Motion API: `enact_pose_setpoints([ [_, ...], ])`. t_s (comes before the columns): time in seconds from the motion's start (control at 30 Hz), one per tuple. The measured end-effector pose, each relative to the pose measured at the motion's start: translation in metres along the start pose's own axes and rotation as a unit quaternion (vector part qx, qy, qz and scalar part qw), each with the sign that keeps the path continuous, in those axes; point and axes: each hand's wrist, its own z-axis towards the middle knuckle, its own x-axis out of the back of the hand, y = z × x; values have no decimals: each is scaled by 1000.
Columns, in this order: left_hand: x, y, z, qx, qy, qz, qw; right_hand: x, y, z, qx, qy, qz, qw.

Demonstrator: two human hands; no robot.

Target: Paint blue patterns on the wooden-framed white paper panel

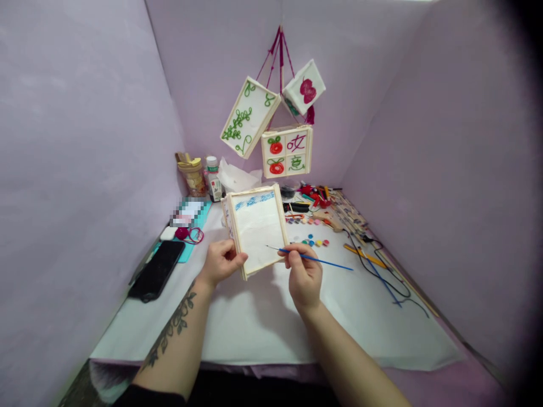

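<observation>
My left hand [222,261] grips the lower left edge of a box-shaped paper lantern [259,229] with a pale wooden frame, thumb on its front. Blue dabs of paint run along the top of its white front panel, and darker marks show on its left side. In my right hand [306,276] is a thin blue paintbrush [326,263], pinched between thumb and fingers. The brush tip points left, in front of the lower part of the panel; whether it touches I cannot tell. The lantern is tilted, held above the white-covered table [263,333].
Three painted lanterns [287,152] hang from purple cords at the back. Small paint pots [318,242] stand behind my right hand. A black phone [158,270], a bottle [214,180] and a cup of sticks [193,176] are left. A black cable [382,265] and wooden sticks lie right.
</observation>
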Motion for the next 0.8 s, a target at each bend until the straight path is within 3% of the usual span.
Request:
enact_pose_setpoints([
  [0.17, 0, 1, 0, 0, 3, -1, 1000, -11, -4, -3, -13, -46, -14, 999],
  [0.37, 1, 3, 0, 13, -1, -4, 1000, -22, -2, -4, -31, -30, -20, 999],
  [0.8, 7, 2, 2, -10, -33, -17, 999, -27, -1, -1, -3, -69, -74, 995],
])
